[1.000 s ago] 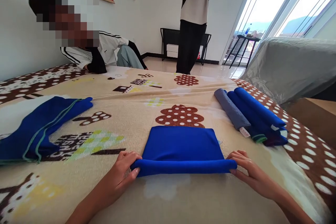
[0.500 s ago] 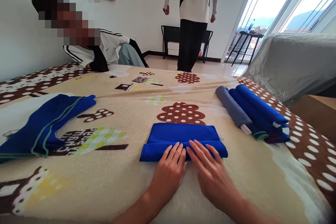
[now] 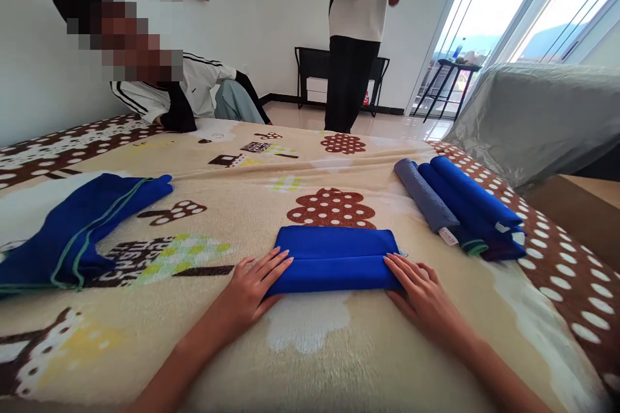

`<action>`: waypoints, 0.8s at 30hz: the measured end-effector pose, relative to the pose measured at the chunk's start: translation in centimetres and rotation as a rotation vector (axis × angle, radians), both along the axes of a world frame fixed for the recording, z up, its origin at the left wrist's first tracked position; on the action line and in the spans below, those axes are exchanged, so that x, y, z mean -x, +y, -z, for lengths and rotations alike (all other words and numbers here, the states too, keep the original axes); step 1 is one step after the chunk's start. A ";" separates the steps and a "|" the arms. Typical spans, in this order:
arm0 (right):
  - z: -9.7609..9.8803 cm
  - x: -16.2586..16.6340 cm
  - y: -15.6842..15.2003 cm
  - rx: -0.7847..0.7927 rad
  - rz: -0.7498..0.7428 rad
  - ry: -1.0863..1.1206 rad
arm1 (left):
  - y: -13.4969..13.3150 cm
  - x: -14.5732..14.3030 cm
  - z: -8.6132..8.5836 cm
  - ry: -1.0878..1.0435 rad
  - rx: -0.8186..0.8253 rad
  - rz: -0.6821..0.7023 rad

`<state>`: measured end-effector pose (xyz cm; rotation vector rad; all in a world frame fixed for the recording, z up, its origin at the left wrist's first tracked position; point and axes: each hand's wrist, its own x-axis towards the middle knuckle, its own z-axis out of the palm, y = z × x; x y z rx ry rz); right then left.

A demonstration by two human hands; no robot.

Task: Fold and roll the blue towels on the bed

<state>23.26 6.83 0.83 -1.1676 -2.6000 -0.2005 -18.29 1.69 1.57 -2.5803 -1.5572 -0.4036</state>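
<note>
A blue towel (image 3: pixel 334 273) lies partly rolled in front of me, its near edge a thick roll and its far part a flat strip. My left hand (image 3: pixel 256 277) holds the left end of the roll, fingers over the top and thumb low on the near side. At the right end, my right hand (image 3: pixel 416 281) has its fingers on top and its thumb at the near edge. Off to the left is a loose, crumpled blue towel (image 3: pixel 92 226) with green edging. Rolled blue towels (image 3: pixel 477 190) and one grey-blue rolled towel (image 3: pixel 426 197) lie together on the right.
All the towels rest on a patterned blanket (image 3: pixel 232 329) covering a bed. A person (image 3: pixel 194 87) leans on its far left edge; another person (image 3: pixel 356 32) stands beyond it. A plastic-covered piece of furniture (image 3: pixel 547 110) is at the right, and a black stool (image 3: pixel 450 77) stands by the window.
My hands have moved apart from the middle of the roll to its two ends. The roll now looks straighter and more even. The standing person has raised both hands.
</note>
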 end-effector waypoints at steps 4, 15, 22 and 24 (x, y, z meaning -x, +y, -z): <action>-0.1 0.6 1.4 -0.012 -0.009 0.057 | 0.9 0.3 -0.5 -0.074 -0.016 -0.019; -3.8 -1.2 -0.7 0.379 0.007 0.212 | -1.7 0.4 -4.9 -0.412 0.327 -0.137; -2.7 4.7 0.9 0.150 0.142 0.195 | 1.7 -4.1 -3.0 -0.216 0.016 -0.163; -2.6 7.6 0.2 0.133 0.032 0.156 | 1.7 -7.1 -2.6 -0.162 0.018 -0.055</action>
